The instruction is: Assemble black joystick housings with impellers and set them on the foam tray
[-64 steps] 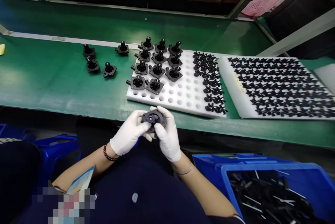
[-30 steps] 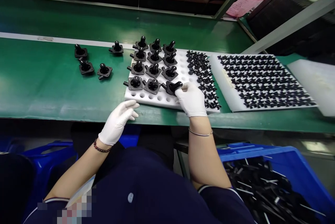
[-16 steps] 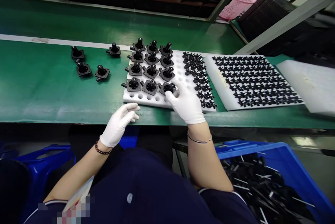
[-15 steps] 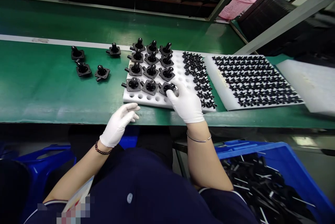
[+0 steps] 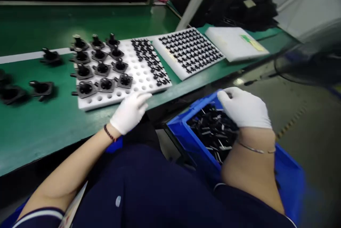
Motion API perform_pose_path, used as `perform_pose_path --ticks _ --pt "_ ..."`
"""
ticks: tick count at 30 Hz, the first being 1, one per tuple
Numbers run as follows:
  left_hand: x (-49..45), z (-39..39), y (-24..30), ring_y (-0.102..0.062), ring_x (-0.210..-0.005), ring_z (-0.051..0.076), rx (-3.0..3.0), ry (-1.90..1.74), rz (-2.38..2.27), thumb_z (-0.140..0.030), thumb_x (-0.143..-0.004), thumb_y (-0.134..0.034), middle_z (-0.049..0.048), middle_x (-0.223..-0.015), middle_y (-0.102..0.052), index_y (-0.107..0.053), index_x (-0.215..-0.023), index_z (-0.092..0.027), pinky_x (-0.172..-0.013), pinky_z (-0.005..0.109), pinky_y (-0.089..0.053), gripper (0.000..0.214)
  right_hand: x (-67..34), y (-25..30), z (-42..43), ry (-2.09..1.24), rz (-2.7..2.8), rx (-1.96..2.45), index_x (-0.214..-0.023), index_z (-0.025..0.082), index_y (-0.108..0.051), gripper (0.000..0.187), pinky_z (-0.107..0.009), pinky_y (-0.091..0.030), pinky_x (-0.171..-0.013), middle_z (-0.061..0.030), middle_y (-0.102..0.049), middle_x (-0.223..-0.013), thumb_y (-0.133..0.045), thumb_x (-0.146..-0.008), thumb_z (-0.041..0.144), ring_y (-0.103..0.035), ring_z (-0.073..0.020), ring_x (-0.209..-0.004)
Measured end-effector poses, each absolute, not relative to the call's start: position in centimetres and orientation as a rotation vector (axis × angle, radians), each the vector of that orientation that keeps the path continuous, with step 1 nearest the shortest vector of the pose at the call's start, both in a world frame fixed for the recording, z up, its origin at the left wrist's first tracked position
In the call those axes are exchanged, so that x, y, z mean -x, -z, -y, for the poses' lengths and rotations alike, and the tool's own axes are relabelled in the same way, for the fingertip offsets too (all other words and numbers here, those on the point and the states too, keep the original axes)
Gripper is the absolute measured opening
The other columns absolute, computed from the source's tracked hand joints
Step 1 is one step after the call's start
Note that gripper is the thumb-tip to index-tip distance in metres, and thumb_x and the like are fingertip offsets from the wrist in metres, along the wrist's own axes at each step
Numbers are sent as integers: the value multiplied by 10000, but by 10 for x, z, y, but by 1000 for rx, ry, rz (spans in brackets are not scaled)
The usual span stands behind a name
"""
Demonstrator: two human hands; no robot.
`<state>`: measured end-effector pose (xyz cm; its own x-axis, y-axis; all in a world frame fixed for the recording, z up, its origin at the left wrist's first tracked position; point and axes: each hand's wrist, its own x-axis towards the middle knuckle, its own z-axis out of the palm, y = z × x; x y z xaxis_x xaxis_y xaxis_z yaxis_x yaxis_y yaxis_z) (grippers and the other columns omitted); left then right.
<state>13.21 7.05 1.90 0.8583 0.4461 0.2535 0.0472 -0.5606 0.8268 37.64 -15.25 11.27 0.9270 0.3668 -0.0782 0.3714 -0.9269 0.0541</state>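
Note:
My left hand (image 5: pixel 131 112), in a white glove, hovers by the front edge of the white foam tray (image 5: pixel 90 105). Its fingers are loosely bent and apart, with nothing in them. On the tray stand rows of black square-flanged housings (image 5: pixel 106 84), each with an upright stub, and a block of small black impellers (image 5: pixel 151 59). My right hand (image 5: pixel 243 108), also gloved, is over a blue bin (image 5: pixel 197 139) heaped with black parts (image 5: pixel 213 128) with light strips or pins. A gap shows between its thumb and forefinger; the other fingers are mostly hidden.
Loose black housings (image 5: pixel 42 88) sit on the green bench (image 5: pixel 64 125) at the left. Beyond the first tray are a second foam tray (image 5: pixel 170 55) full of impellers and a white foam block (image 5: pixel 226 44). A slanted metal post (image 5: pixel 197 0) rises behind.
My right hand has left the front-row housing on the tray and moved right and down to over the blue bin. The view has turned right. My left hand still hovers near the tray.

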Motion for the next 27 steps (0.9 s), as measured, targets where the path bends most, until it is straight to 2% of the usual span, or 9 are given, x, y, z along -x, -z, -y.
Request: perform_pose_path --ticks 2,4,7,9,13,18,22,25,27 --pt "-168 -78 -14 -566 -1293 362 -2292 -528 -343 -171 -942 -563 167 -1381 -649 -729 -1291 -156 -1199 524 -394 387 -397 -96 187 326 -543 -2930 -1185 115 -753 408 -505 -492 -971 -240 -728 -1202 -446 -1059 351 -672 -442 -1176" --pt "-199 -82 -11 -554 -1270 407 -2428 -474 -434 -180 -915 -619 200 -1338 -652 -717 -1294 -134 -1169 564 -391 395 -406 -66 209 578 -608 -2868 -1156 140 -774 295 -404 -508 -985 -163 -761 -1157 -540 -1027 266 -704 -343 -1140" --pt "-229 -83 -11 -551 -1212 467 -2518 -417 -627 -285 -887 -742 241 -1223 -664 -734 -1192 -89 -1110 592 -403 363 -407 -10 219 857 -819 -2762 -1311 196 -735 343 -269 -490 -1034 -79 -750 -1259 -666 -978 246 -691 -231 -1194" --pt "-238 -82 -12 -560 -1179 466 -2507 -437 -722 -356 -879 -788 240 -1166 -664 -739 -1115 -82 -1087 574 -412 364 -405 23 216 891 -918 -2705 -1413 165 -671 447 -296 -479 -1075 -134 -691 -1370 -675 -984 291 -662 -262 -1256" --pt "-246 -82 -7 -591 -1127 406 -2419 -495 -769 -369 -880 -816 189 -1099 -669 -736 -1036 -113 -1084 512 -417 311 -419 62 210 808 -906 -2640 -1391 13 -636 502 -474 -510 -1030 -307 -616 -1369 -544 -1036 356 -656 -413 -1232" --pt "-242 -78 -3 -617 -1146 336 -2109 -711 -716 -272 -857 -818 139 -1112 -682 -724 -1070 -148 -1105 468 -455 264 -442 74 211 891 -1066 -2526 -1401 71 -653 560 -393 -525 -1014 -233 -651 -1377 -694 -908 334 -673 -356 -1209" --pt "-226 -71 -17 -700 -1052 251 -1253 -672 -561 -292 -926 -744 124 -1229 -689 -632 -1182 -161 -969 396 -577 308 -439 82 212 849 -1056 -2477 -1371 78 -688 627 -475 -531 -996 -265 -666 -1337 -760 -828 383 -624 -452 -1243" --pt "-212 -68 -27 -726 -1007 225 -769 -506 -494 -304 -996 -684 143 -1213 -701 -616 -1162 -139 -878 328 -601 243 -430 83 204 781 -1031 -2476 -1249 72 -754 569 -510 -512 -1050 -291 -694 -1253 -775 -772 382 -612 -479 -1263" --pt "-204 -64 -31 -715 -966 187 -609 -493 -496 -223 -965 -724 128 -1175 -706 -636 -1139 -135 -842 265 -592 215 -424 77 198 714 -1067 -2492 -1100 105 -800 451 -489 -501 -1092 -277 -724 -1173 -767 -713 335 -644 -459 -1237"
